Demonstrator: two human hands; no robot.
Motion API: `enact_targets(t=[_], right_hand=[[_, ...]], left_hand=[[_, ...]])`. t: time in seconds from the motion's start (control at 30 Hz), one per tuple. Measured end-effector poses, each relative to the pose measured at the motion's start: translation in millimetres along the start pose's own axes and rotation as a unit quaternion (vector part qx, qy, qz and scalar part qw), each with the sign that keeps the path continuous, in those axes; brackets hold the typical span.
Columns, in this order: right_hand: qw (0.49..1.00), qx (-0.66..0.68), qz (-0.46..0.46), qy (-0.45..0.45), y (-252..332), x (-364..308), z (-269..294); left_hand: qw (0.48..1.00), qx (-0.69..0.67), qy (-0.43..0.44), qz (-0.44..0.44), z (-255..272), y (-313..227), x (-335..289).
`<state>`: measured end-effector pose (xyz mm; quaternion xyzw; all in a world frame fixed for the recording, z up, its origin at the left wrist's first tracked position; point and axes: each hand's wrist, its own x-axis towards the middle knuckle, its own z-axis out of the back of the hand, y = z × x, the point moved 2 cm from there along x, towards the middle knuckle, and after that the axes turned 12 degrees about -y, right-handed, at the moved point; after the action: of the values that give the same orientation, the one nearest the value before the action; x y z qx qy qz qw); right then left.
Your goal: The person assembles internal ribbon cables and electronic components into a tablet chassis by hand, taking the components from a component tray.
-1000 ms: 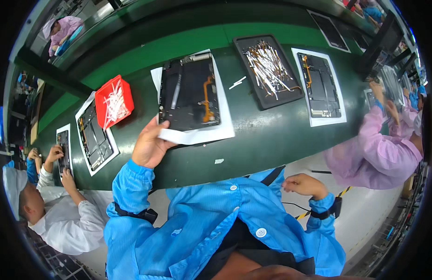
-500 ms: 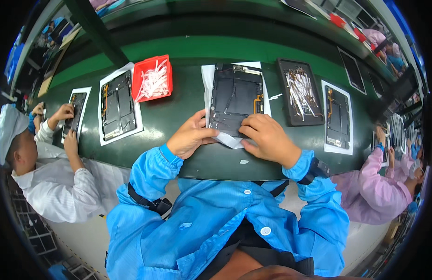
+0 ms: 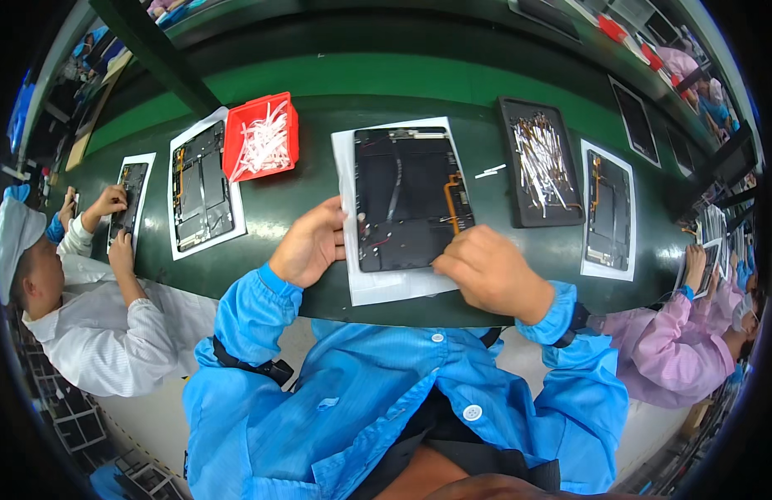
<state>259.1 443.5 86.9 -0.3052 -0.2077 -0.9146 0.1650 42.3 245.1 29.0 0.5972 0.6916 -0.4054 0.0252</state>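
The blue sleeves (image 3: 261, 321) of the person lie nearest, running up to two bare hands at the front edge of the green table (image 3: 302, 287). The right hand (image 3: 496, 277) is bent with its fingers drawn together, and their tips are at the lower right corner of a dark panel (image 3: 407, 196). Whether they pinch that corner or only rest on it I cannot tell. The left hand (image 3: 309, 242) is half curled, its fingertips at the left edge of the white sheet (image 3: 386, 290) under the panel; whether it grips the sheet is also unclear.

The panel lies flat on this sheet, between the hands and mostly beyond them: up and to the left of the right hand, up and to the right of the left hand. White margin shows along its left and lower sides. An orange flex cable (image 3: 451, 202) runs along the panel's right side, above the right hand.

Farther right, two short white strips (image 3: 490, 172) lie between the panel and a black tray (image 3: 561, 218) heaped with thin strips. Past the tray is another panel (image 3: 607, 212) on its own white sheet. Well to the left, a red bin (image 3: 293, 146) of white strips overlaps the corner of a further panel (image 3: 204, 196).
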Motion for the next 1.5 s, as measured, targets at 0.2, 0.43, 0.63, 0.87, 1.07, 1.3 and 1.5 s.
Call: enact_targets(t=[0.2, 0.43, 0.63, 0.87, 1.07, 1.3, 1.5], right_hand=[[0.996, 0.021, -0.054, 0.064, 9.5, 1.9, -7.3], [0.994, -0.085, 0.063, -0.019, 18.5, 97.3, 44.6], [0.971, 0.093, -0.133, 0.176, -5.0, 54.2, 36.9], [0.772, 0.214, -0.579, -0.151, -80.6, -30.8, -37.4], [0.869, -0.315, -0.311, -0.221, -90.1, -39.8, 46.6], [0.858, -0.268, -0.412, -0.146, -142.3, -62.4, 56.5], [0.873, -0.256, -0.383, -0.16, -145.1, -60.5, 59.3]], left_hand=[[0.944, 0.248, -0.108, -0.19, -19.6, 10.8, 12.3], [0.683, 0.662, 0.062, -0.303, -95.0, -16.3, -71.6], [0.53, 0.662, -0.074, -0.524, -113.0, -34.3, -108.0], [0.448, 0.699, -0.056, -0.554, -74.4, 27.3, -39.8], [0.517, 0.705, -0.024, -0.485, -52.5, 88.6, -18.5], [0.517, 0.708, -0.047, -0.479, -61.8, 89.0, -17.2], [0.554, 0.682, -0.042, -0.477, -54.6, 85.8, -16.9]])
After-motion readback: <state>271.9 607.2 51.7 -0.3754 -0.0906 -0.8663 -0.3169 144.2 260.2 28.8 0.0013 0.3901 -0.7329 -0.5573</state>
